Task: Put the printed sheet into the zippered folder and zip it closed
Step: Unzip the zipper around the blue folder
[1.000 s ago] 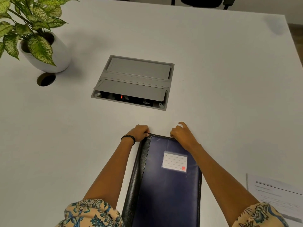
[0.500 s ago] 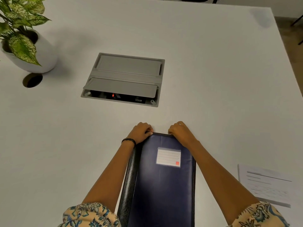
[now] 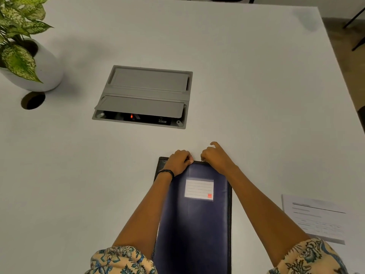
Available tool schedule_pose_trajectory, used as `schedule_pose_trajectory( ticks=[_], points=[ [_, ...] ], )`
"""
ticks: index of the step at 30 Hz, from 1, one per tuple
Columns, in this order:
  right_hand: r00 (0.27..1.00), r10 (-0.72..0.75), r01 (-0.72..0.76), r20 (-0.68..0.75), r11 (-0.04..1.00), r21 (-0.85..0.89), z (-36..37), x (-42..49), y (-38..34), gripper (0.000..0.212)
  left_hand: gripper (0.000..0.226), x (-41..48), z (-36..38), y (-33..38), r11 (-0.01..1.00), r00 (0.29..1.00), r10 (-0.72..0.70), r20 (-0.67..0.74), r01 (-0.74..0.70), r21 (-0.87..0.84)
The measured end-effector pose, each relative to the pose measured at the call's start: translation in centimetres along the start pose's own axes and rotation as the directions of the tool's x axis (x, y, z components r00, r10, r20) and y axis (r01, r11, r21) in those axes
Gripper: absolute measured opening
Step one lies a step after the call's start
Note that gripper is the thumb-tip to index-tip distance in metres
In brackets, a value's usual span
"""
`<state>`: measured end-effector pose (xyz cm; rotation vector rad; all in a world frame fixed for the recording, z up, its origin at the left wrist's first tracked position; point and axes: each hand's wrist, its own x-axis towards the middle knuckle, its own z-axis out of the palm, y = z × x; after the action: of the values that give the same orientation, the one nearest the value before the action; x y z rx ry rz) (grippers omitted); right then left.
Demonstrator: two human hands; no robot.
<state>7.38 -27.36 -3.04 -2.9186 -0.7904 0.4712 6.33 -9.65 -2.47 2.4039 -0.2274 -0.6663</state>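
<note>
White table [image 3: 246,76]: bears everything listed; a recessed grey cable box [image 3: 144,95] sits mid-surface with its near flap ajar, and a potted plant [image 3: 21,56] stands at the far left corner beside a round cable hole [image 3: 33,100]. Zippered folder [image 3: 197,224]: dark blue, black-edged, lying flat directly in front of the person, long axis running away from the body, label pocket [image 3: 199,188] uppermost; both forearms run along it to its far short edge. It appears shut, and by this showing the step in hand is finding the zip pull to open it. Printed sheet [image 3: 314,218]: loose on the table well to the right of the folder, near the person's right elbow, not yet inside; the right hand is the nearer one for fetching it once the folder is open. Left hand [image 3: 178,162]: curled, fingertips bunched on the folder's far edge near the left corner, seemingly pinning or pinching the edge; a dark band circles the wrist. Right hand [image 3: 216,160]: just beside the left, thumb and fingers drawn together at the same edge, apparently pinching a small metal part there, likely the zip pull, though too small to confirm; one finger lifts clear.
</note>
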Motion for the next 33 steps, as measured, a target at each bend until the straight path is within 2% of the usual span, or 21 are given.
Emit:
schedule_pose_trajectory(
  ticks=[7, 15, 21, 28, 33],
  points=[
    [0.997, 0.08, -0.08, 0.007, 0.995, 0.065, 0.2, -3.3, 3.6, 0.021, 0.016, 0.0, -0.1, 0.0, 1.0, 1.0, -0.012, 0.009, 0.012, 0.0],
    [0.971, 0.239, -0.23, 0.002, 0.934, 0.272, 0.7, -8.0, 6.0, 0.019, 0.019, 0.1, 0.0, -0.2, 0.999, 0.999, -0.034, 0.019, 0.034, 0.037],
    [0.954, 0.301, -0.277, 0.005, 0.871, 0.406, 1.0, -8.5, 5.0, 0.019, 0.024, 0.6, 1.3, 1.7, 0.98, 0.997, -0.077, 0.015, 0.073, 0.185],
    [0.933, 0.36, -0.306, 0.002, 0.791, 0.53, 0.9, -9.1, 4.2, 0.021, 0.024, 1.2, 4.6, 5.9, 0.995, 0.998, -0.034, 0.055, 0.028, 0.101],
    [0.914, 0.406, -0.331, 0.01, 0.73, 0.598, 1.1, -9.8, 4.2, 0.019, 0.024, 1.7, 6.3, 7.6, 0.996, 0.996, -0.081, 0.035, 0.08, 0.043]
  ],
)
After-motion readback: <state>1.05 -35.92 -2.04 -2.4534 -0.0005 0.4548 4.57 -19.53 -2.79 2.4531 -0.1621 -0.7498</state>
